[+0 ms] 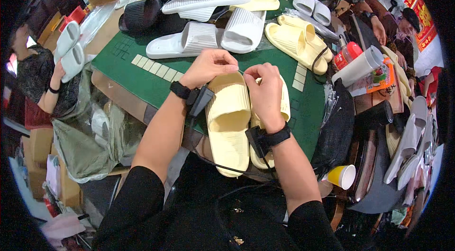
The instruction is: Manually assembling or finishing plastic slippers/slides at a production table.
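Observation:
A pair of pale yellow slide sandals [229, 142] lies side by side at the near edge of the green table mat [130, 78], toes pointing away from me. My left hand [211, 67] is above the toe of the left sandal, its thumb and fingertips pinched together. Close by, my right hand [264, 91] is over the right sandal with its fingers also pinched. Between the two sets of fingertips there seems to be a thin strand, too small to make out. Black straps with small devices are on both wrists.
Beyond my hands is a pile of grey slides [199, 38], with black slides [140, 16] beside it. Another yellow pair [296, 38] lies right of it, near a white tumbler [359, 66] and a yellow paper cup [341, 176]. At left, another person's hand holds pale slides [71, 57].

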Demonstrator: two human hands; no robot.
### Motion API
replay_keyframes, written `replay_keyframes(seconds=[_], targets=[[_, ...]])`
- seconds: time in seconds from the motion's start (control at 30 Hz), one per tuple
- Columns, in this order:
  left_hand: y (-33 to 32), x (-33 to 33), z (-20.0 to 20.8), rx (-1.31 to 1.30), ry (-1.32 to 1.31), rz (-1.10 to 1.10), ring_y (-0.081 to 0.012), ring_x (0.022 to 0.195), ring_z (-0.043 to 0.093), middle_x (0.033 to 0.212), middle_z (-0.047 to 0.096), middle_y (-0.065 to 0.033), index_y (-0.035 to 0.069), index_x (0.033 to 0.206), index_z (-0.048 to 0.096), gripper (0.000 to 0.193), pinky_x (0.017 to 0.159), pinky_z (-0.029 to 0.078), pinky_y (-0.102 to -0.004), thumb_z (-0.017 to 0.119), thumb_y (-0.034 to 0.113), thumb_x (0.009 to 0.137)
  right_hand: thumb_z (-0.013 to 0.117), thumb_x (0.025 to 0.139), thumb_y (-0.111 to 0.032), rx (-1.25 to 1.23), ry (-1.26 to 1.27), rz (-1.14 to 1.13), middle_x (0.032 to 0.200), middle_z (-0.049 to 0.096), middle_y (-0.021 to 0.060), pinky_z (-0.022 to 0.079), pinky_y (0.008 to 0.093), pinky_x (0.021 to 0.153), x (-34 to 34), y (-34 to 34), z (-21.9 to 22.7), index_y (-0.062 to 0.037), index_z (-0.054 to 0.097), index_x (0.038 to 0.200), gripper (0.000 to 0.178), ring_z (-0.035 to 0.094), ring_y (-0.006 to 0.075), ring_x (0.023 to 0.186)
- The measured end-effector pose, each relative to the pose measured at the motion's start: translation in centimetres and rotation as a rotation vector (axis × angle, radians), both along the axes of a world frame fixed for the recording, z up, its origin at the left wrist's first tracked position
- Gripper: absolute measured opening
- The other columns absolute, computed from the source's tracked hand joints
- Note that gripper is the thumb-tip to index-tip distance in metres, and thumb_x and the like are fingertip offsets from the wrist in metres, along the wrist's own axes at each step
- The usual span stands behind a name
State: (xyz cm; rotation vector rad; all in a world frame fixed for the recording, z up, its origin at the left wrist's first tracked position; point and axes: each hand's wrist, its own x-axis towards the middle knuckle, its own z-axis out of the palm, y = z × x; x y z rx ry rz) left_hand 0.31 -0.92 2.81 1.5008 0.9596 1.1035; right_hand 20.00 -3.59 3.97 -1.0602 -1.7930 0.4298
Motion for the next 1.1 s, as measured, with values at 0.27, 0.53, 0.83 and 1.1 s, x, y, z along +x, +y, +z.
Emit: replay_keyframes(seconds=[0.27, 0.53, 0.83, 1.1], targets=[[-0.1, -0.8, 0.2, 0.019, 0.001, 0.059, -0.0079, 0.084, 0.061, 0.088, 0.067, -0.0019, 0.000, 0.090, 0.067, 0.012, 0.079, 0.050, -0.0252, 0.072, 0.011, 0.086, 0.067, 0.077, 0.000, -0.029, 0.036, -0.010, 0.078, 0.059, 0.0098, 0.045, 0.0388, 0.074, -0.3, 0.1, -0.2, -0.0027, 0.064, 0.078, 0.005, 0.054, 0.0278, 0.081], [-0.5, -2.4, 3.0, 0.088, -0.032, 0.085, -0.0083, 0.081, 0.060, 0.088, 0.067, -0.0027, 0.002, 0.090, 0.065, 0.011, 0.076, 0.048, -0.0230, 0.068, 0.012, 0.090, 0.067, 0.079, 0.002, 0.068, 0.111, -0.222, 0.114, 0.055, 0.0122, 0.045, 0.0388, 0.087, 1.0, 0.6, 1.0, -0.0085, 0.056, 0.122, 0.046, 0.049, 0.0298, 0.106], [-7.8, 2.0, 14.2, 0.246, -0.051, -0.110, -0.0099, 0.079, 0.059, 0.089, 0.066, -0.0050, 0.001, 0.094, 0.063, 0.007, 0.073, 0.048, -0.0230, 0.065, 0.007, 0.091, 0.063, 0.093, -0.023, -0.291, 0.410, 0.571, 0.132, 0.054, 0.0079, 0.046, 0.0294, 0.086, 0.4, -7.8, 5.3, -0.0067, 0.052, 0.133, 0.044, 0.049, 0.0193, 0.118], [-11.6, 0.3, 15.7, 0.413, -0.044, -0.009, -0.0119, 0.080, 0.060, 0.088, 0.066, -0.0074, 0.001, 0.084, 0.063, 0.008, 0.072, 0.047, -0.0243, 0.069, 0.006, 0.086, 0.058, 0.095, -0.009, -0.516, 0.527, 0.545, 0.093, 0.065, 0.0039, 0.048, 0.0250, 0.080, 3.8, -18.2, 4.0, 0.0002, 0.062, 0.100, 0.011, 0.060, 0.0106, 0.086]])
